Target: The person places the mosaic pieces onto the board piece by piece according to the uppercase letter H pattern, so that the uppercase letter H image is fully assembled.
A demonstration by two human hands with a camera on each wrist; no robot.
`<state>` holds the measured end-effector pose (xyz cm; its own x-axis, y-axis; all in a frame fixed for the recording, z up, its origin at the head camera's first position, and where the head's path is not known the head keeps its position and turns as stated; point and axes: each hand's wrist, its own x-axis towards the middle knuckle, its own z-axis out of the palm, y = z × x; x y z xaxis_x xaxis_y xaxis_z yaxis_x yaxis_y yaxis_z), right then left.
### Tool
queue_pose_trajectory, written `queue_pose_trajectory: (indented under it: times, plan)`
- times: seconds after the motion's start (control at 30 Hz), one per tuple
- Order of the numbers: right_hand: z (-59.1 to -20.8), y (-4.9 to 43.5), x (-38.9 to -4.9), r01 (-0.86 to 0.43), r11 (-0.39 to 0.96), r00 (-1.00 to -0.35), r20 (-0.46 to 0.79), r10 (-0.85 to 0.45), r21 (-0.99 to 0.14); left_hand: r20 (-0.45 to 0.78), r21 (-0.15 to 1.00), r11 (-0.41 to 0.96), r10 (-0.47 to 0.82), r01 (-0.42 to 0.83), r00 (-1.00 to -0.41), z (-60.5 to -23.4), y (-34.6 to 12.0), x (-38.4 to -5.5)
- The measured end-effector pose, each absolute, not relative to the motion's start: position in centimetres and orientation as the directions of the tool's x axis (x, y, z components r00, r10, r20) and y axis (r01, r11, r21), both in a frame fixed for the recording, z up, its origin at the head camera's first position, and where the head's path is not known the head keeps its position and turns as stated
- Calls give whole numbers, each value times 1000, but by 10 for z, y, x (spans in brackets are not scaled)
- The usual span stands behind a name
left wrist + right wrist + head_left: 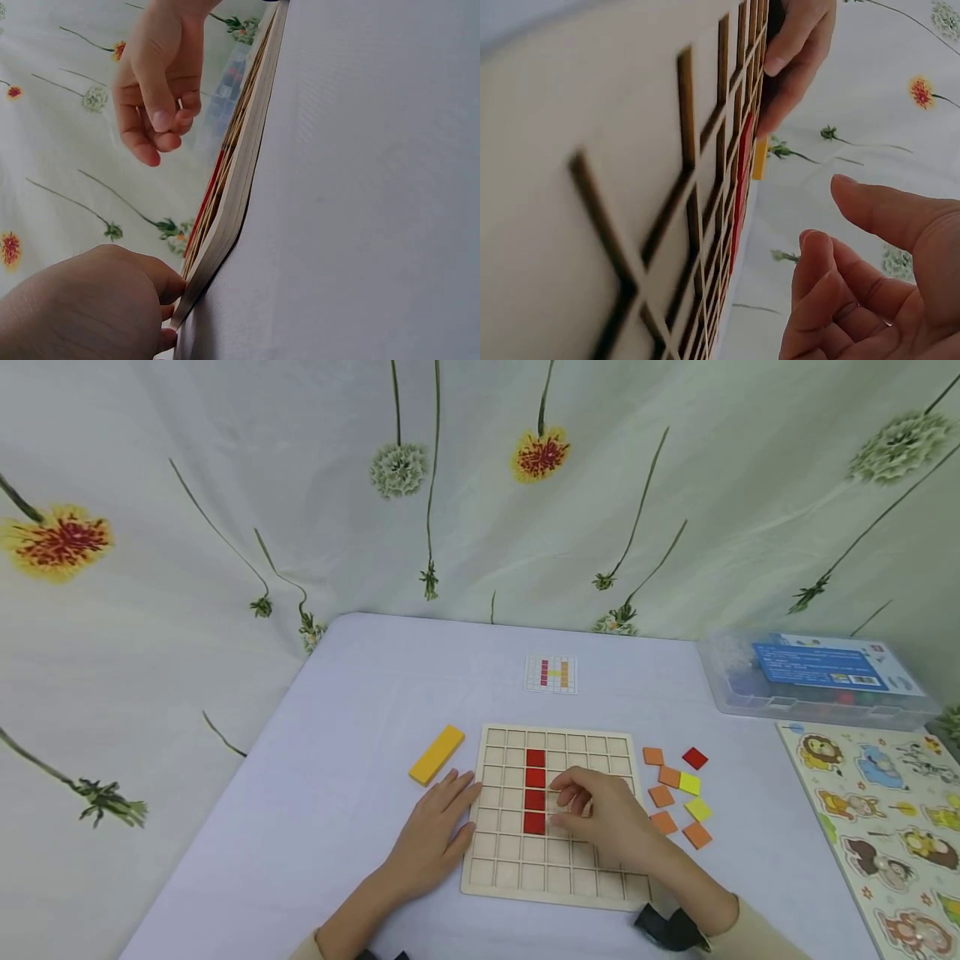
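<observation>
A pale wooden grid board (510, 872) lies on the white tabletop. Several red square tiles (535, 800) form a straight column in its cells. My left hand (435, 827) rests flat beside the board, its fingertips touching the left edge. Just right of the red column, my right hand (607, 814) hovers over the board with loosely bent fingers. In the right wrist view a gap shows between that hand's thumb and fingers (814, 262), with nothing in it. An orange-yellow block (437, 754) lies beyond the left fingertips.
Right of the board lie loose orange tiles (662, 796), yellow tiles (698, 810) and one red tile (694, 758). A small pattern card (551, 674) sits behind the board. Farther right are a clear plastic box (817, 703) and an animal picture board (877, 814).
</observation>
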<state>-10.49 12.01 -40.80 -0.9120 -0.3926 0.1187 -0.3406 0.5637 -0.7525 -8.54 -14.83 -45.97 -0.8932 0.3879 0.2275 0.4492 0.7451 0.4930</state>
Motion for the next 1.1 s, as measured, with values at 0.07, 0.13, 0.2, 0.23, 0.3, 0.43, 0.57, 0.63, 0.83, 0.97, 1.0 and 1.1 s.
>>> queue_pose_trajectory:
  times: [0.07, 0.13, 0.2, 0.23, 0.3, 0.43, 0.57, 0.63, 0.83, 0.97, 1.0, 1.1]
  plan:
    - [-404, 130, -106, -360, 571, -915, 158, -372, -738, 233, 491, 744, 389, 453, -891, -459, -148, -85]
    - [-400, 140, -108, -365, 581, -920, 189, -342, -727, 239, 487, 744, 390, 457, -889, -459, -148, -85]
    - [-395, 151, -109, -361, 598, -928, 213, -305, -715, 247, 482, 744, 391, 462, -887, -458, -148, -85]
    - [-393, 156, -110, -356, 609, -932, 224, -283, -709, 249, 482, 743, 392, 464, -886, -458, -148, -85]
    - [-389, 167, -112, -332, 640, -943, 233, -237, -693, 252, 483, 741, 392, 466, -885, -458, -149, -86]
    - [-383, 191, -117, -284, 691, -956, 254, -148, -665, 251, 486, 740, 391, 464, -886, -459, -149, -86]
    - [-386, 219, -124, -224, 708, -963, 265, -54, -670, 243, 484, 746, 387, 457, -889, -459, -148, -86]
    - [-392, 233, -128, -170, 710, -969, 248, 7, -683, 238, 487, 747, 385, 453, -892, -459, -148, -86]
    - [-412, 266, -141, -43, 689, -972, 190, 139, -723, 230, 489, 748, 386, 449, -893, -458, -147, -86]
    - [-411, 271, -143, 40, 649, -974, 117, 196, -759, 234, 488, 747, 386, 451, -892, -459, -147, -86]
    - [-411, 271, -143, 65, 653, -974, 96, 207, -754, 235, 487, 748, 385, 451, -892, -459, -147, -86]
    - [-410, 271, -143, 114, 654, -973, 48, 224, -748, 232, 484, 752, 381, 446, -895, -460, -147, -85]
